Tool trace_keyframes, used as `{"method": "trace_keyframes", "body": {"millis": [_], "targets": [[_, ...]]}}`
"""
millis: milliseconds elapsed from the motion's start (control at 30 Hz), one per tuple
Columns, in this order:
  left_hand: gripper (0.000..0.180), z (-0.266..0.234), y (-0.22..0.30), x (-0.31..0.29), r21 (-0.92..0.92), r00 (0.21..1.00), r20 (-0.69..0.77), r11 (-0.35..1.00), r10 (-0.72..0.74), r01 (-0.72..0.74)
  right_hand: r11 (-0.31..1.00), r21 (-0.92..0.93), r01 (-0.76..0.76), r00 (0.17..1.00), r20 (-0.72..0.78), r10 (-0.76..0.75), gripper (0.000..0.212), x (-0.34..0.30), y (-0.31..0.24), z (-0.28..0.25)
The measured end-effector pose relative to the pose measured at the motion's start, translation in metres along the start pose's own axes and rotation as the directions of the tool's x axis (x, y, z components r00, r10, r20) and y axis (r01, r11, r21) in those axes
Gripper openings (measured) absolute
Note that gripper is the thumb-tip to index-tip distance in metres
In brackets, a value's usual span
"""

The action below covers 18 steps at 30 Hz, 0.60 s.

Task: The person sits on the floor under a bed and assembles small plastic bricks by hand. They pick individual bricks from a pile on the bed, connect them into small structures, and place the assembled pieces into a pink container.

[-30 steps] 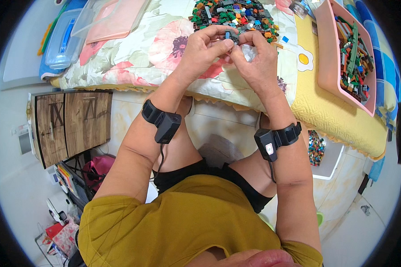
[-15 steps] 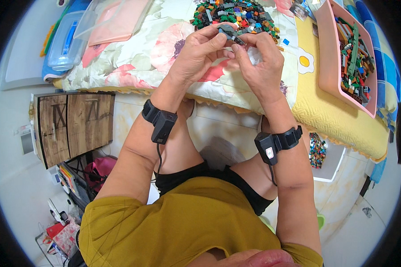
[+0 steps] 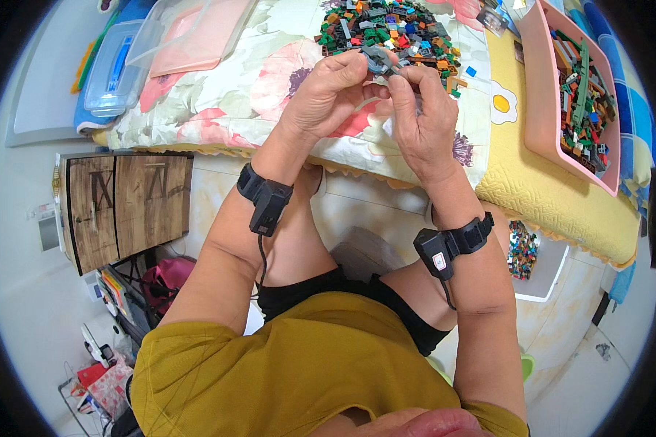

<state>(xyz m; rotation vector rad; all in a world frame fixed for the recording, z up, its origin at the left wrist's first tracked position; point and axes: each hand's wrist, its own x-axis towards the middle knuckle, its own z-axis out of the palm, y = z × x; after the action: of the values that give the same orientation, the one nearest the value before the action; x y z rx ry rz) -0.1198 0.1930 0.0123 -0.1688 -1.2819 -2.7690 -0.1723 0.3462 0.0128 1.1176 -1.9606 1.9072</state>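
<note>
Above the near part of the bed, my left hand [image 3: 321,95] and my right hand [image 3: 426,120] come together around a small grey building-brick piece [image 3: 376,61]. The left thumb and fingers pinch its left side. On its right side the right thumb and forefinger close on it, partly hiding its end. Just behind the fingertips spreads a heap of mixed toy bricks [image 3: 372,29], mostly dark grey, green and brown. One small blue brick [image 3: 471,71] lies apart, right of the heap.
A pink bin [image 3: 536,109] full of bricks stands on the yellow bedding at the right. Far left are a pink lid [image 3: 189,54] and a clear case with a blue handle [image 3: 109,87]. A white box [image 3: 554,273] of small bricks sits on the floor by a wooden cabinet's opposite side.
The grey piece has been turned a little between my fingers and sits slightly lower in view. The right fingers have shifted and straightened somewhat along it.
</note>
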Motion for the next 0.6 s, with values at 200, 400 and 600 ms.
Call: {"method": "trace_keyframes", "body": {"millis": [200,400,600], "targets": [[0.037,-0.0012,-0.0009,0.0023,0.004,0.999,-0.029,0.999,-0.042,0.042,0.998,-0.033,-0.056,0.998,-0.013,0.056,0.01,0.002,-0.004,0.0007],[0.043,0.0003,-0.0025,0.0031,0.155,0.998,-0.053,0.987,-0.034,0.042,0.992,0.054,-0.113,0.993,-0.03,0.115,0.012,0.0036,-0.0031,-0.0002],[0.036,0.0042,-0.0025,0.0038,0.145,0.99,-0.143,0.989,0.006,0.014,0.982,0.075,-0.171,0.984,-0.039,0.174,0.015,0.0024,0.0028,-0.0004]]}}
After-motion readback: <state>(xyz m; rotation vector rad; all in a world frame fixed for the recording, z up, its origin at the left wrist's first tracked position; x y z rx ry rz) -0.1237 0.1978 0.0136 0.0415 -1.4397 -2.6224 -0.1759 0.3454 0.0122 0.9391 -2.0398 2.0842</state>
